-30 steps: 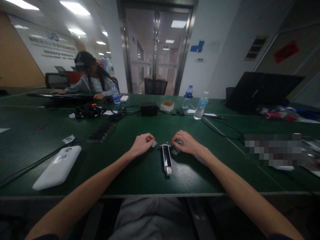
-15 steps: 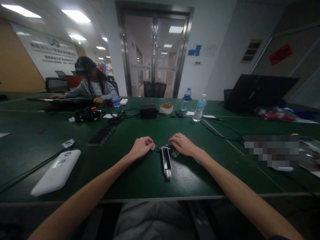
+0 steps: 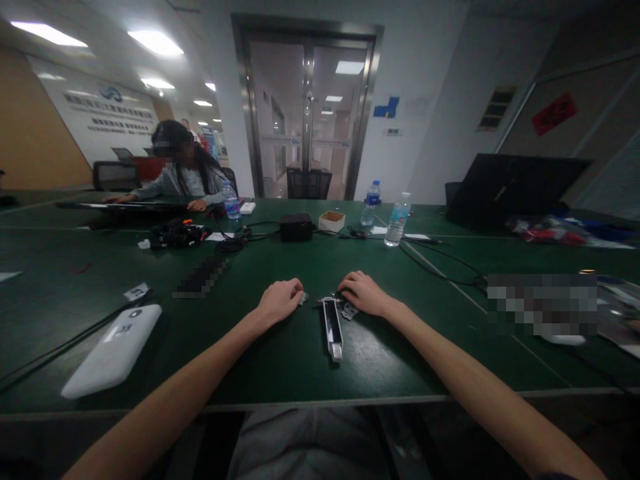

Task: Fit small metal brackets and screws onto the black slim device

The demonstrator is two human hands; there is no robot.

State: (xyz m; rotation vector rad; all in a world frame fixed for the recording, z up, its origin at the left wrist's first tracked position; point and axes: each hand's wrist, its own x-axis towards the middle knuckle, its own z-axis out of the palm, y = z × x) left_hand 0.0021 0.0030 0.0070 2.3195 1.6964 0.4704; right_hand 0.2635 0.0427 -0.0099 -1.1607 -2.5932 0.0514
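A narrow black and white device (image 3: 333, 325) lies lengthwise on the green table (image 3: 280, 347) in front of me. My left hand (image 3: 279, 301) rests curled just left of its far end, pinching a small silver piece (image 3: 303, 298). My right hand (image 3: 364, 293) lies curled on the right of that end, fingertips near the device's top. Another small silver piece (image 3: 349, 311) lies under its thumb side.
A white oblong device (image 3: 113, 349) with a black cable lies at the left. Two water bottles (image 3: 395, 220), a small open box (image 3: 332, 221) and a black adapter (image 3: 297, 227) stand farther back. A seated person (image 3: 177, 175) works at the far left; a dark laptop (image 3: 515, 189) stands right.
Both hands have drawn slightly closer to the device's far end. The camera has tipped a little, so everything sits lower in view.
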